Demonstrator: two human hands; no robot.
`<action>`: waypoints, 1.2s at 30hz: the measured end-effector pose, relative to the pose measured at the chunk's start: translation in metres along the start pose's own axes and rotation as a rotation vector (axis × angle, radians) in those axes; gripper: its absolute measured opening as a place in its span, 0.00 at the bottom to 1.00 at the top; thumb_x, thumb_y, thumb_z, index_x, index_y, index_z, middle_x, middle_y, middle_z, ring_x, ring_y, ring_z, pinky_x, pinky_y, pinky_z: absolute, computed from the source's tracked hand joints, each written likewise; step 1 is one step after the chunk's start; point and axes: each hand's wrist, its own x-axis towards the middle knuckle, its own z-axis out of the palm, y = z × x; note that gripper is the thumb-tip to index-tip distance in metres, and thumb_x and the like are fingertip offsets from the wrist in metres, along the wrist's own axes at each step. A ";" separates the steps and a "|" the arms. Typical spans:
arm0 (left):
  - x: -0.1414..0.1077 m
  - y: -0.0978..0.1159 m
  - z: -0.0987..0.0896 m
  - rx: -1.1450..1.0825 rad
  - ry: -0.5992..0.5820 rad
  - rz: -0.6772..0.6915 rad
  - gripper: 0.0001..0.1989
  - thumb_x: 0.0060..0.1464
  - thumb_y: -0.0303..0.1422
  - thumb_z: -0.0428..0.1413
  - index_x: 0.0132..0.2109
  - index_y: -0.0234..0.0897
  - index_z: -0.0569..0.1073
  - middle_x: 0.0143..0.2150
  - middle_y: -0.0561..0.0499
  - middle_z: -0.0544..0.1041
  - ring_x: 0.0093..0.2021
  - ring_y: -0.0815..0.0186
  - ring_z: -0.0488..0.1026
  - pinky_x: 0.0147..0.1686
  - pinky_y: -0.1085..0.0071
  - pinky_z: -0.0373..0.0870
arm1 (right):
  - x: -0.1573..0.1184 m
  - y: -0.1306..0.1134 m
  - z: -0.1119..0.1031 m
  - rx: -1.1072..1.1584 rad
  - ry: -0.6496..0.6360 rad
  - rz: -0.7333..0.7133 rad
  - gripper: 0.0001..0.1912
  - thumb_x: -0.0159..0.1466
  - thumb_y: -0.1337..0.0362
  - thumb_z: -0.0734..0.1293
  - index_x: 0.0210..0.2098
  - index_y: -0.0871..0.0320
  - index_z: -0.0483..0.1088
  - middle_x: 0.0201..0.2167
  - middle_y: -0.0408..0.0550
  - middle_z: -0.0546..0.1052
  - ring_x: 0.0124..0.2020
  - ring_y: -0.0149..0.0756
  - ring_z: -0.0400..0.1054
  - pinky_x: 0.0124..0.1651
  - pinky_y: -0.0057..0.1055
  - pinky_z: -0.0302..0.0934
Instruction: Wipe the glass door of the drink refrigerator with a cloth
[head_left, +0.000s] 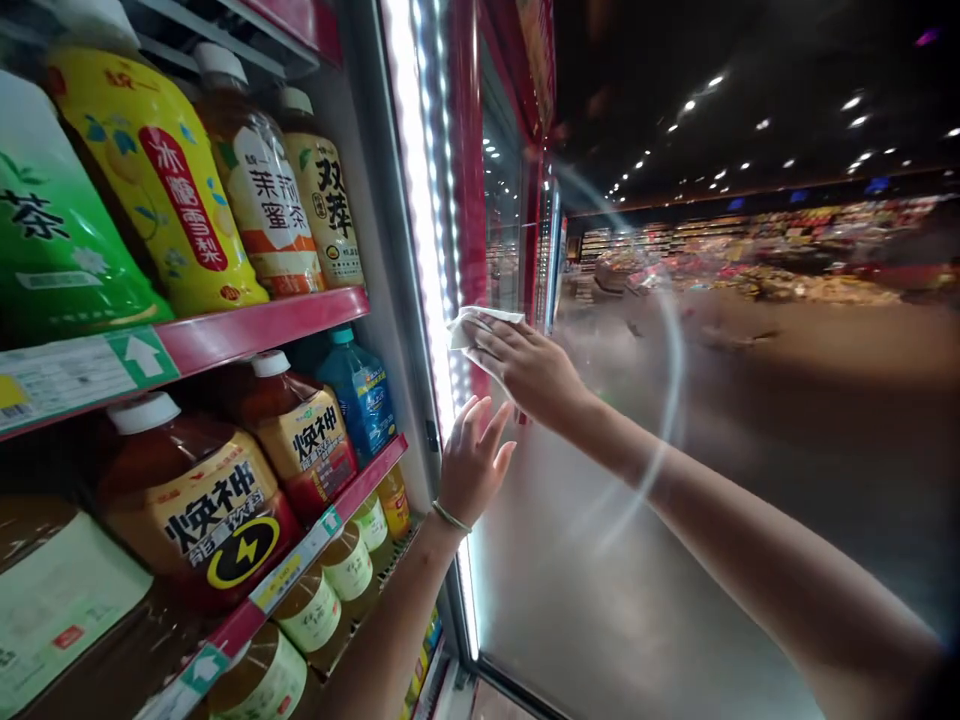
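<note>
My right hand (529, 365) presses a folded white cloth (491, 315) flat under its fingers, against the lit edge of a drinks fridge. Along that edge runs a bright LED strip (420, 180), with red trim (472, 120) just right of it. Lower and to the left, my left hand (472, 465) is raised with its fingers apart and holds nothing. Its fingertips are close to the strip; whether they touch it I cannot tell. A thin band (452, 517) circles the left wrist.
Bottled drinks fill the shelves at left, among them a yellow bottle (161, 190) and a brown energy drink bottle (202, 500). Red shelf edges (270, 320) carry price labels. A hazy glass door (585, 580) stands at right, with store displays (750, 250) behind it.
</note>
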 end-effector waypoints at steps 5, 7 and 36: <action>-0.018 -0.003 0.011 -0.055 -0.053 0.039 0.44 0.62 0.33 0.63 0.77 0.45 0.49 0.70 0.37 0.66 0.75 0.46 0.58 0.68 0.44 0.70 | 0.018 -0.003 -0.008 -0.053 0.092 0.097 0.28 0.74 0.75 0.58 0.70 0.49 0.66 0.73 0.39 0.64 0.77 0.42 0.53 0.80 0.53 0.50; -0.022 -0.004 0.015 -0.065 -0.057 0.045 0.46 0.61 0.33 0.64 0.77 0.44 0.49 0.71 0.36 0.66 0.76 0.46 0.57 0.69 0.45 0.70 | 0.025 -0.007 -0.001 -0.063 0.076 0.099 0.26 0.75 0.74 0.57 0.69 0.54 0.68 0.74 0.43 0.63 0.77 0.43 0.51 0.80 0.52 0.48; -0.067 -0.035 -0.003 -0.201 0.066 -0.008 0.24 0.66 0.28 0.57 0.66 0.42 0.67 0.64 0.41 0.72 0.67 0.54 0.69 0.66 0.52 0.73 | -0.039 -0.042 0.054 -0.229 0.059 -0.019 0.23 0.73 0.73 0.62 0.65 0.56 0.72 0.71 0.51 0.69 0.72 0.47 0.62 0.75 0.52 0.58</action>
